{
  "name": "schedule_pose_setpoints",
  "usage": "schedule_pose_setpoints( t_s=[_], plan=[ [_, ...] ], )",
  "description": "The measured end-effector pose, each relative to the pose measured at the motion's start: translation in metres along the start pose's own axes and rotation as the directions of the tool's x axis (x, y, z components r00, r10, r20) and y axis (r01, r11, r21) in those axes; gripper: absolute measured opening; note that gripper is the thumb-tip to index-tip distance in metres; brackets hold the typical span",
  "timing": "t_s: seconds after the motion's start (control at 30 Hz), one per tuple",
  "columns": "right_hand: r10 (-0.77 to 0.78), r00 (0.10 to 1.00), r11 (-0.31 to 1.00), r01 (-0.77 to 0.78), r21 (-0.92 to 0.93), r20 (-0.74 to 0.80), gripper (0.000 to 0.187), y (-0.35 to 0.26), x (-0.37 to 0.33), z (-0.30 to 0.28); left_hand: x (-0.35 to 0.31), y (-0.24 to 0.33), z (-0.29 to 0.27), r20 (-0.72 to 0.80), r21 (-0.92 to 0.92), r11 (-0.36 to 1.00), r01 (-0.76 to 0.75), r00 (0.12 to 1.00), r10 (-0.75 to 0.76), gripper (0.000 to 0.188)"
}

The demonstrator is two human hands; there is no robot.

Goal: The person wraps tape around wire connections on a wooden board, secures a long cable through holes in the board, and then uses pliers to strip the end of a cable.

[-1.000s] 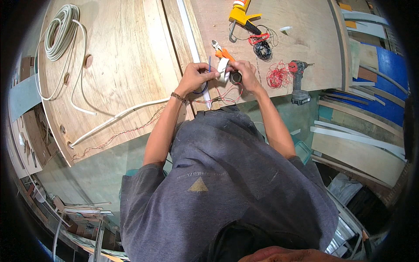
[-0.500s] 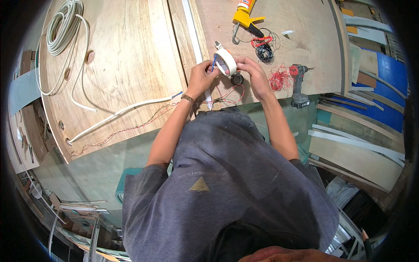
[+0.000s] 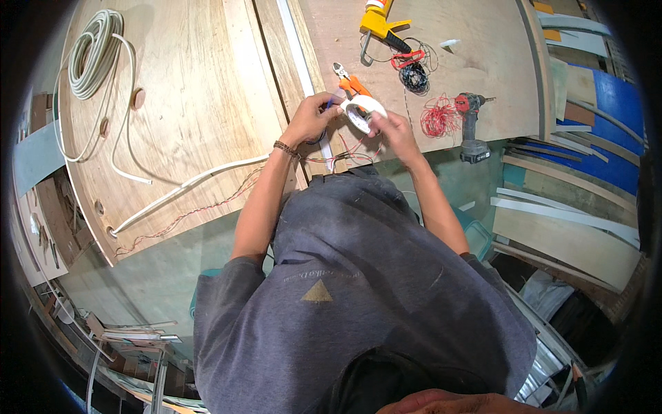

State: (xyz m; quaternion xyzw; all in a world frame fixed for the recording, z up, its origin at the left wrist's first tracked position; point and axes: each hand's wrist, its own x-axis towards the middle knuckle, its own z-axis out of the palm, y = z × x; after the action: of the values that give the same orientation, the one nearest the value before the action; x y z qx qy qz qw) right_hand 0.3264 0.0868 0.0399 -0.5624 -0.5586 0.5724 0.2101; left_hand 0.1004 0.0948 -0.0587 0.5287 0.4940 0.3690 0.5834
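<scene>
My right hand [image 3: 398, 138] grips a roll of white tape [image 3: 373, 104], fingers around its near right side, just above the panel. To its left, my left hand [image 3: 310, 119] is closed in a pinch on a blue wire [image 3: 329, 103] close to the roll's edge. Whether tape is stuck to the wire cannot be made out. Orange-handled cutting pliers [image 3: 353, 85] lie just beyond the roll, partly covered by it. Thin red and black wires [image 3: 345, 157] run beneath my hands near the panel's front edge. A white cable [image 3: 207, 176] leads toward my left wrist.
A coil of white cable [image 3: 96, 65] rests on the wooden panel [image 3: 200, 76] at far left. Toward the right lie a yellow caulking gun [image 3: 376, 26], a black wire bundle [image 3: 414, 77], tangled red wire [image 3: 440, 117] and a cordless drill [image 3: 470, 124]. Board offcuts [image 3: 565, 241] stand farther right.
The tape roll has tilted and come slightly nearer, with my right hand now gripping its near side. More of the pliers' orange handles shows. My left hand has shifted a little left.
</scene>
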Motion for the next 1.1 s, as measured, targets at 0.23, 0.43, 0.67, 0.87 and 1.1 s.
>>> schedule_pose_setpoints(
  t_s=[0.23, 0.43, 0.67, 0.87, 1.1],
  plan=[
    [-0.055, 0.995, 0.998, 0.052, 0.043, 0.077, 0.044, -0.003, -0.008, -0.002, 0.0, -0.005, -0.004, 0.117, -0.12, 0.991, 0.058, 0.992, -0.044, 0.024],
    [-0.334, 0.933, 0.79, 0.355, -0.499, 0.135, 0.044, 0.017, 0.003, -0.006, 0.003, 0.0, -0.013, 0.179, -0.231, 0.964, 0.13, 0.98, -0.089, 0.025],
    [-0.311, 0.946, 0.756, 0.305, -0.58, 0.093, 0.036, 0.019, 0.013, 0.004, -0.003, 0.021, 0.008, -0.106, -0.152, 0.987, 0.046, 0.992, -0.063, 0.025],
    [-0.152, 0.976, 0.824, 0.213, -0.525, 0.158, 0.037, 0.016, 0.023, 0.001, -0.023, 0.029, 0.015, -0.241, 0.022, 1.0, -0.008, 0.97, 0.013, 0.022],
    [0.152, 0.948, 0.965, -0.203, 0.163, 0.279, 0.05, 0.022, 0.072, -0.008, -0.045, 0.026, 0.019, -0.069, 0.013, 1.0, 0.001, 0.998, 0.0, 0.016]
  ],
)
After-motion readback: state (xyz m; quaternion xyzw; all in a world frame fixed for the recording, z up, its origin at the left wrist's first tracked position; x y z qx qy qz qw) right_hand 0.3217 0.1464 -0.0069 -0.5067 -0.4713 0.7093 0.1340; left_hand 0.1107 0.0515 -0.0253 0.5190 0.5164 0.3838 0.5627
